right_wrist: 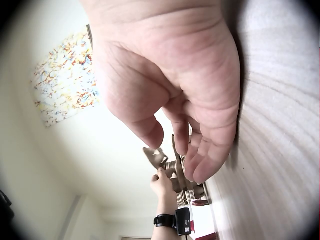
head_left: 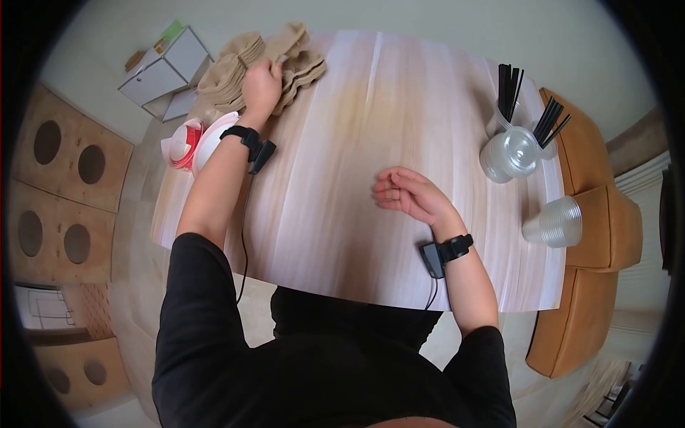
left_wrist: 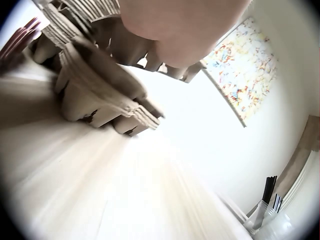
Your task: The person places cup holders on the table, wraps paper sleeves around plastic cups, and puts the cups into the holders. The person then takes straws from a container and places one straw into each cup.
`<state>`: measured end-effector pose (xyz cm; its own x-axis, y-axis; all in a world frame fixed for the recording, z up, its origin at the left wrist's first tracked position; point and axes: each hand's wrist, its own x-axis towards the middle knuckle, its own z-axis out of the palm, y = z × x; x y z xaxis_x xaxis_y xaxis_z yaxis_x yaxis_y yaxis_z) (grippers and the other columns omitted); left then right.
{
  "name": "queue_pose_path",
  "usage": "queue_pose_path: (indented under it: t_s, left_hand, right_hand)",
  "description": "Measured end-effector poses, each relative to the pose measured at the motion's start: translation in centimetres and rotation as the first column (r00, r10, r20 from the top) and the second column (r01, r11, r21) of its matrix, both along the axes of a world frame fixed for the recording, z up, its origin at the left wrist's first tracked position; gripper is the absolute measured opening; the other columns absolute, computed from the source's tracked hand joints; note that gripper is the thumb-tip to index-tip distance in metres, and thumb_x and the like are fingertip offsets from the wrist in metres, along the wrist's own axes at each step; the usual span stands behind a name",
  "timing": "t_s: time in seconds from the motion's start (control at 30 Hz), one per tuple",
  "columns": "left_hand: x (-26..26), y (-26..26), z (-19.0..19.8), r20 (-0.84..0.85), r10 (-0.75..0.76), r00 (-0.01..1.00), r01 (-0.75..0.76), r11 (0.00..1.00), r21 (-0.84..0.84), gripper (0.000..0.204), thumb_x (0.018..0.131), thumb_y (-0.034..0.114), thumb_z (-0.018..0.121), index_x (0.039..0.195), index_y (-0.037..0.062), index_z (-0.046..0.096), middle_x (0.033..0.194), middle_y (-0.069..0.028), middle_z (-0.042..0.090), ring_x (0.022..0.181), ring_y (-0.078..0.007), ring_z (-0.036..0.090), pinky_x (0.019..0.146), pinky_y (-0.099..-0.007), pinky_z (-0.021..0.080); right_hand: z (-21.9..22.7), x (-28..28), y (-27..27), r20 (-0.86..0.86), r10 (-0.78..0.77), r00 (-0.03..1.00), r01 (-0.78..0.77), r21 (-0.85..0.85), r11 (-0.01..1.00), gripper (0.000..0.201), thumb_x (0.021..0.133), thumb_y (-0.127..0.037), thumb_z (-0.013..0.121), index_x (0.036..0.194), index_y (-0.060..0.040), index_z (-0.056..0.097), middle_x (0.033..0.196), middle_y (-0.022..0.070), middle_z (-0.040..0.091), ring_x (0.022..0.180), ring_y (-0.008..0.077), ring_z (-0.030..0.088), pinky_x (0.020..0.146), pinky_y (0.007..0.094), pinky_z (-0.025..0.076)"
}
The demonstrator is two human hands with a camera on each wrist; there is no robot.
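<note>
Cup carrier [head_left: 287, 41], brown moulded pulp: up at the far left corner of the table, pinched near its closer end by the left hand [head_left: 262, 87]. Grip narrow, thumb and fingers on the pulp. Carrier lies ahead of the knuckles; long axis runs away from the person, leaning a bit right. Tilted, raised above the stacks in the right wrist view. Left hand is the nearer one by far.

Nested carriers right around that hand: left stack [head_left: 232, 75] and right stack [head_left: 305, 71], just beside each other. Right hand [head_left: 412, 196] well apart, above mid-table, fingers loosely bent, holding nothing, palm turned inward.

Counts: 1 carrier in hand, looks like a single one; 2 carrier stacks visible, layers too tight to count. Near the left forearm, 1 red-and-white item [head_left: 187, 143] and 1 white round item [head_left: 207, 148] side by side, contents unclear. Right side of the table: 2 bunches of black straws, rear bunch [head_left: 508, 93] and front bunch [head_left: 551, 121], straws overlap, no count; 1 clear container [head_left: 508, 155] just beside them; 1 stack of clear cups [head_left: 554, 222] closer to the person, number unclear. 1 table [head_left: 335, 214] under everything.
</note>
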<state>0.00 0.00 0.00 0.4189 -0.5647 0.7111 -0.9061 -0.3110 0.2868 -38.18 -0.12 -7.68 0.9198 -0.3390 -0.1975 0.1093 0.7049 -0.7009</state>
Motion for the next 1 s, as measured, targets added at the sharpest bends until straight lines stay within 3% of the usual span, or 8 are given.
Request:
queue_pose_path:
  t_s: [0.1, 0.23, 0.3, 0.57, 0.7, 0.77, 0.9, 1.0]
  left_hand:
    - [-1.9, -0.6, 2.1, 0.179, -0.148, 0.973, 0.17, 0.979, -0.115, 0.025, 0.086, 0.024, 0.06, 0.078, 0.0009, 0.062, 0.081, -0.0203, 0.062, 0.079, -0.0405, 0.058, 0.071, -0.0494, 0.045]
    - [-5.8, -3.1, -0.2, 0.201, -0.526, 0.826, 0.495, 0.848, 0.188, 0.02, 0.084, 0.022, 0.06, 0.077, 0.0031, 0.061, 0.083, -0.0177, 0.062, 0.084, -0.0377, 0.056, 0.076, -0.0481, 0.044]
    - [-7.1, -4.4, -3.3, 0.122, -0.6, 0.791, 0.564, 0.791, 0.238, 0.014, 0.084, 0.018, 0.059, 0.083, 0.004, 0.06, 0.085, -0.0159, 0.063, 0.086, -0.0374, 0.056, 0.077, -0.0484, 0.044]
    - [-8.3, -6.3, -4.4, -0.132, -0.535, 0.834, 0.551, 0.802, 0.233, 0.01, 0.083, 0.011, 0.061, 0.086, 0.0024, 0.056, 0.084, -0.0199, 0.061, 0.085, -0.0406, 0.056, 0.071, -0.0475, 0.044]
    - [-9.5, -6.5, -5.3, -0.077, -0.578, 0.813, 0.58, 0.79, 0.198, 0.011, 0.082, 0.011, 0.062, 0.085, 0.0024, 0.056, 0.084, -0.0205, 0.061, 0.083, -0.0408, 0.057, 0.07, -0.0481, 0.044]
    - [-8.9, -7.0, -5.4, -0.225, -0.47, 0.853, 0.515, 0.829, 0.221, 0.01, 0.082, 0.011, 0.062, 0.088, 0.0041, 0.058, 0.087, -0.0199, 0.063, 0.087, -0.0401, 0.059, 0.073, -0.0483, 0.046]
    - [-6.9, -8.2, -5.7, -0.28, -0.373, 0.885, 0.443, 0.858, 0.259, 0.01, 0.082, 0.012, 0.061, 0.088, 0.0037, 0.059, 0.087, -0.0206, 0.064, 0.086, -0.0406, 0.059, 0.073, -0.0481, 0.046]
    - [-6.3, -7.6, -5.3, -0.19, -0.521, 0.832, 0.55, 0.819, 0.163, 0.019, 0.079, 0.017, 0.066, 0.088, 0.0016, 0.059, 0.085, -0.0207, 0.063, 0.082, -0.0405, 0.059, 0.071, -0.0467, 0.047]
  right_hand:
    - [-0.1, 0.0, 0.0, -0.01, -0.007, 1.0, 0.007, 0.001, 1.0, 0.022, 0.099, -0.014, 0.045, 0.113, -0.0006, 0.054, 0.102, 0.0137, 0.064, 0.093, 0.0245, 0.066, 0.083, 0.0378, 0.054]
    - [-0.4, 0.1, -0.2, -0.001, 0.001, 1.0, -0.001, 0.018, 1.0, 0.022, 0.098, -0.016, 0.047, 0.112, -0.0012, 0.055, 0.102, 0.0128, 0.064, 0.093, 0.0241, 0.065, 0.083, 0.0376, 0.054]
    - [-0.4, 0.0, -0.2, 0.006, -0.001, 1.0, 0.0, 0.01, 1.0, 0.022, 0.098, -0.016, 0.047, 0.112, -0.0014, 0.055, 0.102, 0.0126, 0.064, 0.093, 0.0241, 0.065, 0.083, 0.0376, 0.054]
    - [0.1, 0.1, -0.1, -0.01, -0.001, 1.0, 0.001, 0.024, 1.0, 0.022, 0.098, -0.015, 0.047, 0.114, -0.0012, 0.054, 0.104, 0.0133, 0.064, 0.093, 0.0246, 0.065, 0.084, 0.0374, 0.054]
    - [0.3, 0.2, -0.2, -0.016, 0.015, 1.0, -0.015, 0.03, 0.999, 0.023, 0.099, -0.015, 0.045, 0.115, -0.0007, 0.053, 0.105, 0.0147, 0.063, 0.094, 0.025, 0.065, 0.084, 0.0374, 0.054]
    - [0.2, 0.2, -0.2, -0.014, 0.022, 1.0, -0.022, 0.024, 0.999, 0.023, 0.099, -0.014, 0.045, 0.115, -0.0006, 0.053, 0.105, 0.0151, 0.063, 0.094, 0.0252, 0.065, 0.084, 0.0374, 0.054]
    - [0.2, 0.2, -0.2, 0.004, 0.019, 1.0, -0.019, 0.031, 0.999, 0.023, 0.099, -0.015, 0.045, 0.115, -0.0006, 0.053, 0.105, 0.0149, 0.063, 0.094, 0.0253, 0.065, 0.083, 0.0372, 0.054]
    - [0.3, 0.2, -0.2, 0.002, 0.024, 1.0, -0.024, 0.031, 0.999, 0.023, 0.099, -0.016, 0.045, 0.115, -0.0008, 0.053, 0.105, 0.0146, 0.063, 0.094, 0.0251, 0.065, 0.083, 0.037, 0.054]
